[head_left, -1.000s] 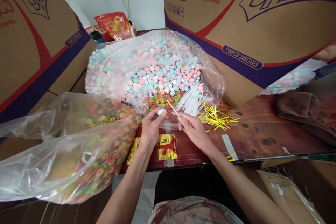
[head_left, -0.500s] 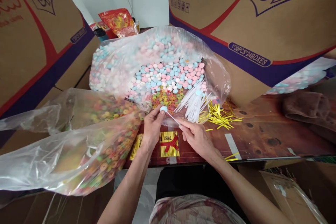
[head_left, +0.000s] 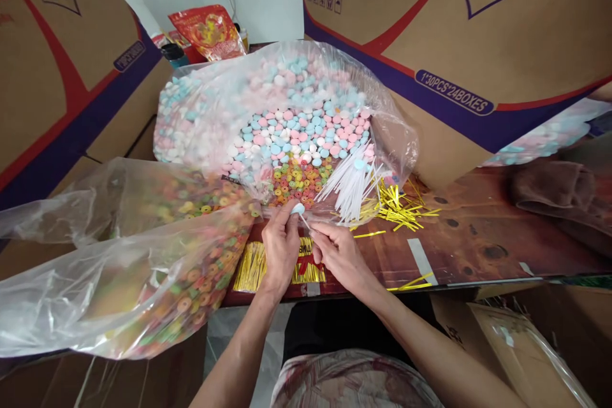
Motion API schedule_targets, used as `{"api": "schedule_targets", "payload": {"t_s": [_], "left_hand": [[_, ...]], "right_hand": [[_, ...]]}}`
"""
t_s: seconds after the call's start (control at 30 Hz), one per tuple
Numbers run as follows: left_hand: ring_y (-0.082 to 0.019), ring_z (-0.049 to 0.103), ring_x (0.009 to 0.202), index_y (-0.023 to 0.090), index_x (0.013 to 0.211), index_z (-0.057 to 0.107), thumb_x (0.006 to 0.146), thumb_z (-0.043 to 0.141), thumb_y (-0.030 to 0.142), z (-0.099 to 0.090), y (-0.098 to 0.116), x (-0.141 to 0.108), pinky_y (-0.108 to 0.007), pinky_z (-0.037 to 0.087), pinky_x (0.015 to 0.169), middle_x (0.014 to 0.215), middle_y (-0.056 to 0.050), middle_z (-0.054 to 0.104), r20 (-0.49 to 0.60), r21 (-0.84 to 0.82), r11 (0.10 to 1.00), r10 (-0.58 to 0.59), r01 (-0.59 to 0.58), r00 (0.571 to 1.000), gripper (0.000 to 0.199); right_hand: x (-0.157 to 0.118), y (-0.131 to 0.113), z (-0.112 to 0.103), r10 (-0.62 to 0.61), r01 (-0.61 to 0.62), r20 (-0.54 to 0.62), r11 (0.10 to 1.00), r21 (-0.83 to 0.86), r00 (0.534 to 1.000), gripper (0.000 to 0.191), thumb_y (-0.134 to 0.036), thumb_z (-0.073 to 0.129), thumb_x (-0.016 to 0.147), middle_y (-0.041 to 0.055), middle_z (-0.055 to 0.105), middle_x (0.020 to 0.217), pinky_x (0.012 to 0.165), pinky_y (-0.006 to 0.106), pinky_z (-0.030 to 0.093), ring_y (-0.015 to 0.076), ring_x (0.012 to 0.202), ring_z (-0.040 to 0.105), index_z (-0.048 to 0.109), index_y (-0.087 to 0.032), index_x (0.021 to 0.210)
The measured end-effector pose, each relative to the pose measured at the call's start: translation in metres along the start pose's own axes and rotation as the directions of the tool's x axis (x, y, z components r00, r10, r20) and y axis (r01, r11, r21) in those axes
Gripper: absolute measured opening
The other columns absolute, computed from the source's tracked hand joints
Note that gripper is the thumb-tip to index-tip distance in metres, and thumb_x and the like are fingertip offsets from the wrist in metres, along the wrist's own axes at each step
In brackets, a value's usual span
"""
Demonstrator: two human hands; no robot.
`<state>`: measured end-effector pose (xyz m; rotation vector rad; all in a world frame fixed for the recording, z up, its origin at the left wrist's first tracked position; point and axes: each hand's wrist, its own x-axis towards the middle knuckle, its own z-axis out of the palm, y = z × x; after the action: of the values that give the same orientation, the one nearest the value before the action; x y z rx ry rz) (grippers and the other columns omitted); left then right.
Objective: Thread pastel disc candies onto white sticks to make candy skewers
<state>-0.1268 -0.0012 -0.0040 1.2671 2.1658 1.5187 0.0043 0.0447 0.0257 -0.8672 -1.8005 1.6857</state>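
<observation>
The thumb and forefinger of my left hand (head_left: 282,242) are pinched together on one pale blue candy (head_left: 298,208), held just above the near edge of the open candy pile. My right hand (head_left: 340,252) has its fingertips closed on a thin white stick (head_left: 305,222), which slants up to the candy's lower rim. I can't tell whether its tip is inside the candy or only against it.

The likeliest trouble, as I judge it, is the stick bending or snapping if I push off its line, since it looks so slender. Too hard a squeeze might crack the candy; too loose a one could let it spin out and drop among the ring candies (head_left: 301,182) behind it.

A second ago the stick stood apart from the candy, its tip free in the air; now the two meet. Both hands sit lower and closer together than half a second ago, and they cover part of the gold twist-tie packet (head_left: 308,273) that lay plainly visible between them. The sheaf of white sticks (head_left: 349,188) and the loose gold ties (head_left: 404,210) lie unchanged on the tabletop (head_left: 463,229).
</observation>
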Motion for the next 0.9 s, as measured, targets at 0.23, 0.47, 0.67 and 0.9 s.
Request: {"api": "schedule_targets", "payload": {"t_s": [0.23,0.47,0.67,0.9], "left_hand": [[-0.02,0.068,0.11,0.02,0.127,0.069,0.099,0.047,0.021,-0.008,0.017,-0.016,-0.031,0.054,0.095,0.123,-0.01,0.072,0.108,0.075,0.996,0.038,-0.046,0.993,0.036],[-0.02,0.07,0.106,0.023,0.126,0.07,0.098,0.05,0.02,-0.002,0.02,0.007,-0.032,0.055,0.095,0.118,-0.007,0.075,0.224,0.014,0.999,0.035,-0.039,0.974,0.035],[-0.021,0.065,0.092,0.02,0.094,0.074,0.088,0.056,0.009,0.014,0.003,0.037,-0.033,0.052,0.087,0.098,-0.008,0.068,0.279,0.297,0.941,0.078,-0.163,0.957,0.022],[-0.019,0.064,0.083,0.02,0.099,0.068,0.088,0.057,0.013,0.015,-0.009,0.041,-0.03,0.05,0.081,0.089,-0.004,0.069,0.181,0.185,0.978,0.057,-0.091,0.982,0.017]], "right_hand": [[0.004,0.01,0.017,0.039,-0.027,-0.14,0.996,0.09,0.989,0.032,-0.034,0.048,0.094,-0.0034,0.046,0.052,0.047,0.025,0.03,0.0116,0.047,0.039,0.048,-0.022,0.065],[0.014,0.021,-0.017,0.076,-0.088,-0.19,0.995,-0.055,0.979,0.035,-0.038,0.048,0.095,-0.005,0.046,0.047,0.047,0.024,0.028,0.0106,0.043,0.037,0.048,-0.023,0.063],[0.005,0.019,-0.035,0.048,-0.09,-0.132,0.939,-0.333,0.99,0.029,-0.025,0.045,0.093,-0.0031,0.053,0.048,0.057,0.026,0.034,0.0134,0.05,0.049,0.051,-0.022,0.065],[0.004,0.024,-0.03,0.009,-0.055,-0.127,0.93,-0.364,0.992,0.032,-0.023,0.046,0.094,-0.0028,0.053,0.049,0.059,0.028,0.033,0.0142,0.052,0.05,0.046,-0.023,0.062]]}}
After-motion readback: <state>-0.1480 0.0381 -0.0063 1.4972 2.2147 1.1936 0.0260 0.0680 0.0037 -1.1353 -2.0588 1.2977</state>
